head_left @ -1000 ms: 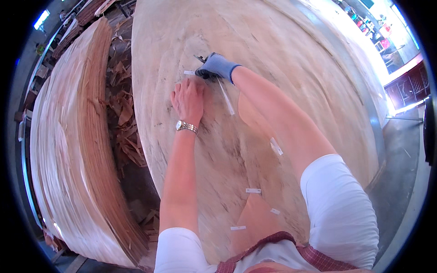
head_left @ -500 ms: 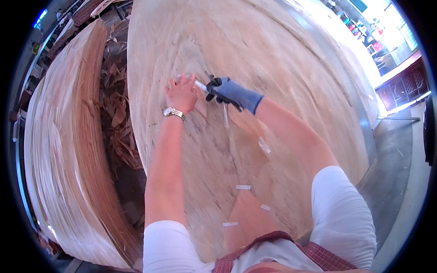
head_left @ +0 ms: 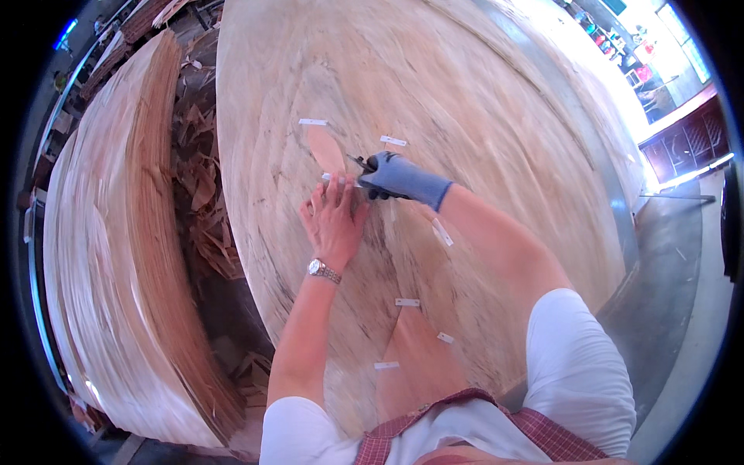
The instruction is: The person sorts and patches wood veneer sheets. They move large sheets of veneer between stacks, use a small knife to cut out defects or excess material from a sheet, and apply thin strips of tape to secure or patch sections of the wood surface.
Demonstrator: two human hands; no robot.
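My bare left hand (head_left: 333, 225), with a wristwatch (head_left: 324, 270) on its wrist, lies on a large pale wood veneer sheet (head_left: 496, 155). Its fingers are stretched out, their tips on a short white tape strip (head_left: 332, 178). To its right, touching the sheet, my right hand (head_left: 395, 180) wears a blue-grey glove with black fingers. Those fingers are closed round a thin dark pointed tool (head_left: 356, 160), mostly hidden, near the strip's right end. Just beyond the fingertips is a darker veneer patch (head_left: 325, 149), with another tape strip (head_left: 312, 122) across its far end.
More tape strips (head_left: 394, 140) dot the sheet, some around a pointed reddish patch (head_left: 418, 356) close to my body. A tall veneer stack (head_left: 116, 232) stands at left. Torn veneer scraps (head_left: 203, 186) fill the gap between. Grey floor (head_left: 666, 256) runs along the right.
Both hands have come nearer to my body, the left also rightward. A tape strip now lies at the patch's far end, where they were, and another is under my left fingertips.
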